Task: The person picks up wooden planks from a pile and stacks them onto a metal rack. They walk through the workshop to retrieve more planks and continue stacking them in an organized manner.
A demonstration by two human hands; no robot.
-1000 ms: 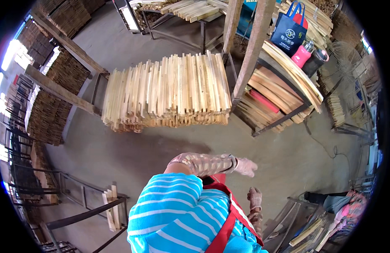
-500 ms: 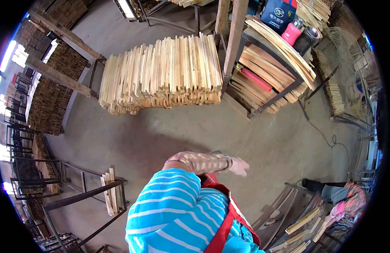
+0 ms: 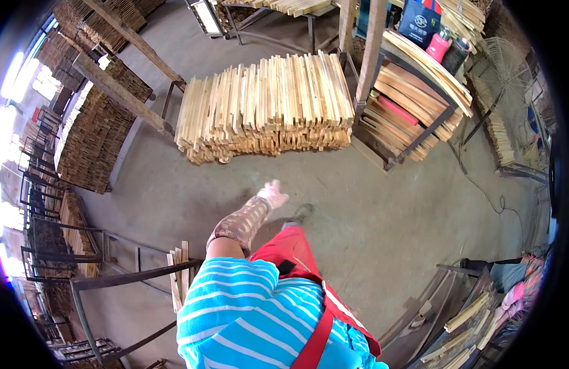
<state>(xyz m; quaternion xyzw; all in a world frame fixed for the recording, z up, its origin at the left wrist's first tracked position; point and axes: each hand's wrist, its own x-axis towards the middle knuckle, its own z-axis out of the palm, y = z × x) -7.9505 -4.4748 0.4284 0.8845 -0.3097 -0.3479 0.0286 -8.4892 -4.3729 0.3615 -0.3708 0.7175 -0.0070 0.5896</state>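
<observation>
My left hand (image 3: 273, 194), in a pale glove with a patterned sleeve guard on the forearm, reaches out in front of my body over the concrete floor. Its fingers look slightly apart, a little blurred, and nothing is in them. Beyond it, the nearest thing is a wide stack of light wooden strips (image 3: 266, 101), standing apart from the hand. Out of sight is my right hand. A red apron (image 3: 290, 249) hangs over my blue striped shirt.
Right of the stack stands a metal rack (image 3: 413, 141) of boards, with a pink bottle (image 3: 438, 47) and dark bag (image 3: 418, 23) on top. A black metal frame (image 3: 131, 278) is at left. Another person's pink-gloved hand (image 3: 512, 299) is among strips at lower right. A cable (image 3: 481, 190) crosses the floor.
My left arm has swung from pointing right across my body to pointing forward. The stack and racks have shifted rightward in view, and more of the red apron shows.
</observation>
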